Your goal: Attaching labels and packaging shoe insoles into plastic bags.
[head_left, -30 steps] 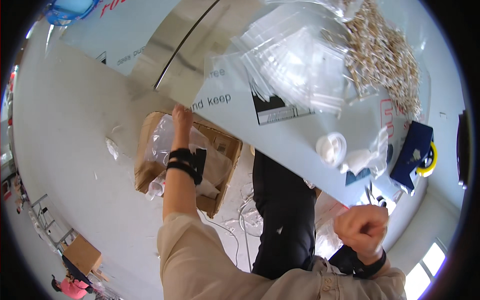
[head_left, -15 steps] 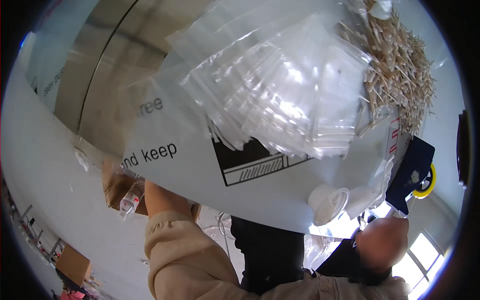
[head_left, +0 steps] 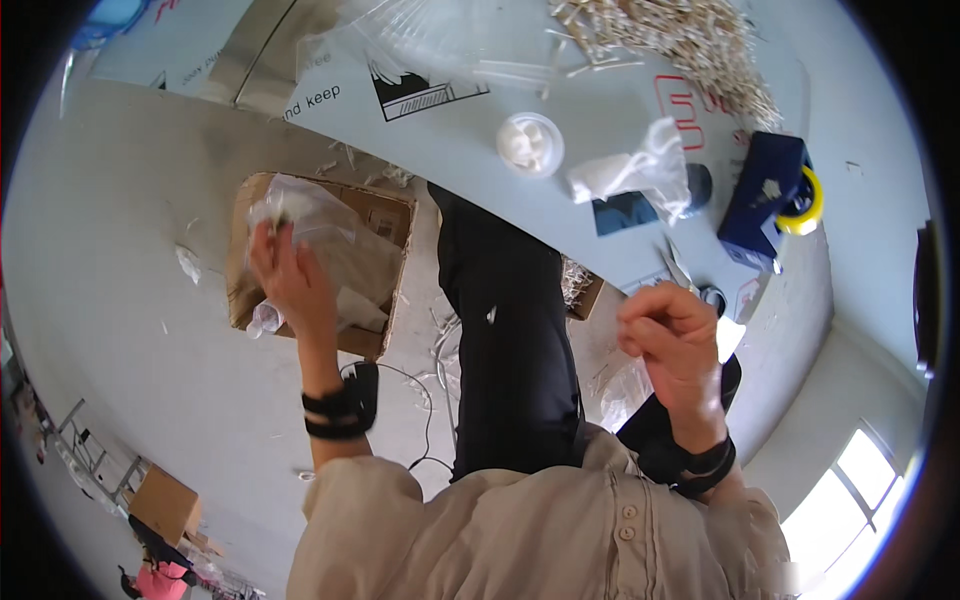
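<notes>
The box (head_left: 241, 288) sits on the floor beneath the left hand (head_left: 292, 275), its fingers loosely parted over a clear bag (head_left: 350, 240). Well apart, the right hand (head_left: 672, 345) curls near scissors (head_left: 679, 266); whether it grips anything cannot be told. The table (head_left: 440, 148) bears a cup (head_left: 530, 146) and swabs (head_left: 680, 45).

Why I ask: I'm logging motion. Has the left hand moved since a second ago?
Yes: judged against the table edge, the left hand has moved away from it, now over the cardboard box.
</notes>
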`<state>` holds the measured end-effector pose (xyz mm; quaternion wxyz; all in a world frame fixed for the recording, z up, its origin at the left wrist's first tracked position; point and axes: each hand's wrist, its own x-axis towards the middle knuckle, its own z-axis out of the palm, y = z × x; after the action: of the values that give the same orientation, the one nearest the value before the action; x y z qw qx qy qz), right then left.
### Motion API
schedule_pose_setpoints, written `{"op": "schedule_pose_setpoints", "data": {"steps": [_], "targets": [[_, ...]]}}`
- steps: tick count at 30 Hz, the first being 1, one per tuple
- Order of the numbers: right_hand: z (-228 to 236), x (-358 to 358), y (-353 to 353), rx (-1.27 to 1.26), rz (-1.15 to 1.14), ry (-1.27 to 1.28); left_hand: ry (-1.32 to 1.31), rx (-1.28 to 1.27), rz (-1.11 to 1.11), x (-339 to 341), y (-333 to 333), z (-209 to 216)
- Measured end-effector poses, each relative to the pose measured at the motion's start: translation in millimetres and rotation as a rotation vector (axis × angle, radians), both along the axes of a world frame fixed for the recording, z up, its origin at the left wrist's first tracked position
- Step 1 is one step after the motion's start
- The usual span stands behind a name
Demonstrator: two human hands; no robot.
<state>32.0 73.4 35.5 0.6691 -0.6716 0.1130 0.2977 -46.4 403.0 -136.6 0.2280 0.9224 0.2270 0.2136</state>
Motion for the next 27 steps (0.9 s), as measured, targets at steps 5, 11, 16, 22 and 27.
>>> {"op": "schedule_pose_setpoints", "data": {"steps": [5,11,16,22,27], "targets": [[-7.9,-13.4,35.4,-0.311,0.496,-0.714,-0.021,0.095,-0.023,-57.5,-57.1,76.9],[-32.3,0.8,51.7,-0.63,1.113,-1.184,-0.025,0.091,-0.086,-76.8,-78.9,99.2],[-45.7,14.6,56.4,-0.442,0.697,-1.012,-0.052,0.036,-0.069,-78.3,-82.6,108.4],[-6.9,3.2,21.9,0.253,0.12,0.066,-0.063,0.168,-0.283,-76.5,-93.0,132.9],[33.4,-23.6,-9.7,0.406,0.015,0.105,-0.166,0.079,-0.625,-53.1,-138.8,160.4]]}}
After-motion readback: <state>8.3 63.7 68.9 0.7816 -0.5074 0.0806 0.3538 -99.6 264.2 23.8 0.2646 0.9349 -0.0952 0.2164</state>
